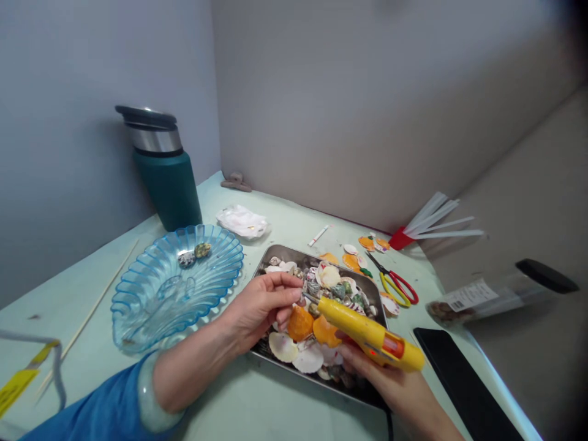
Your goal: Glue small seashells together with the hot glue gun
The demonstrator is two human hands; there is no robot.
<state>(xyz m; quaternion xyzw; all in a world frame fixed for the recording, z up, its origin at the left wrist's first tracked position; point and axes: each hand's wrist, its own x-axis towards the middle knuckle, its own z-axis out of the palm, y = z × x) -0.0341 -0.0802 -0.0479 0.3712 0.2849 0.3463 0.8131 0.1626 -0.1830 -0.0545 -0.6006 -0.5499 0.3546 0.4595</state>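
Near the centre of the frame, the left hand (255, 306) is pinching a small item (304, 290), mostly hidden. At lower right of centre, the right hand (383, 375) is gripping a yellow glue gun (358, 326), its tip pointing toward that item. Beneath them, a metal tray (316, 381) is holding shells (309, 359).

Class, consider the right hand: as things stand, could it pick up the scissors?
Probably not as it is: the right hand is wrapped around the yellow glue gun. Otherwise the way looks free, since nothing covers the scissors.
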